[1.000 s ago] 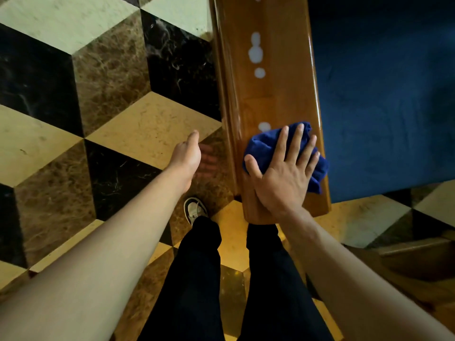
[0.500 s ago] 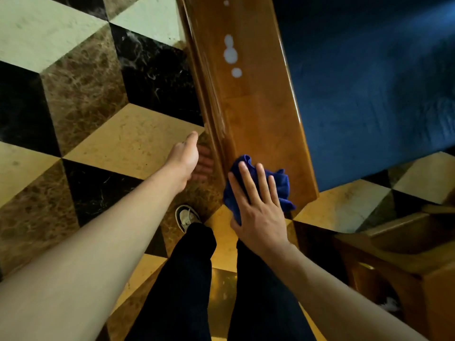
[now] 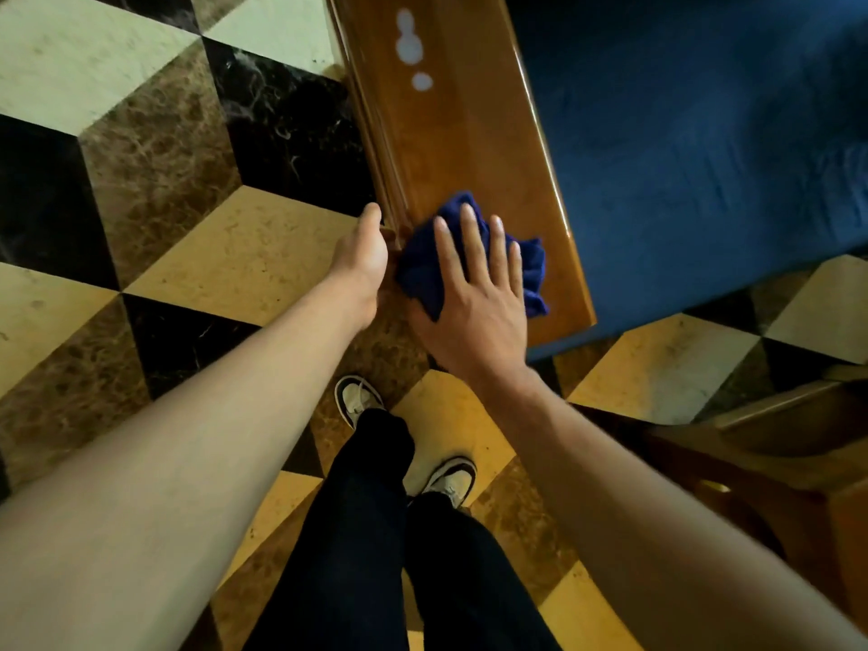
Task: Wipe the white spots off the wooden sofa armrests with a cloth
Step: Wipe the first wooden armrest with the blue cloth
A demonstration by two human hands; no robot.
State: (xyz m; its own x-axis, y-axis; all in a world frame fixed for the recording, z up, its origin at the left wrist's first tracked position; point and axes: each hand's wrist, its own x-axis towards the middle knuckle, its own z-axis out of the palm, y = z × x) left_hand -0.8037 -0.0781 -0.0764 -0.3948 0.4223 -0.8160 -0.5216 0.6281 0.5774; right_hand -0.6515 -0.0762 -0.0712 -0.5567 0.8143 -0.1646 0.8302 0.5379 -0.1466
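Observation:
A glossy wooden sofa armrest (image 3: 474, 148) runs from the top centre down to the middle. White spots (image 3: 409, 49) sit on its far part, with a smaller white spot (image 3: 421, 81) just below them. A crumpled blue cloth (image 3: 530, 270) lies on the near end of the armrest. My right hand (image 3: 474, 298) presses flat on the cloth, fingers spread. My left hand (image 3: 364, 256) rests against the armrest's left side edge, holding nothing.
The blue sofa seat cushion (image 3: 695, 133) lies right of the armrest. A patterned marble floor (image 3: 164, 204) fills the left. My legs and shoes (image 3: 357, 399) stand below the armrest. Dark wooden furniture (image 3: 775, 444) sits at lower right.
The white spot nearest the armrest's front end is gone. My right hand slid the cloth back toward the near end, then a little forward. My left hand moved against the armrest's side.

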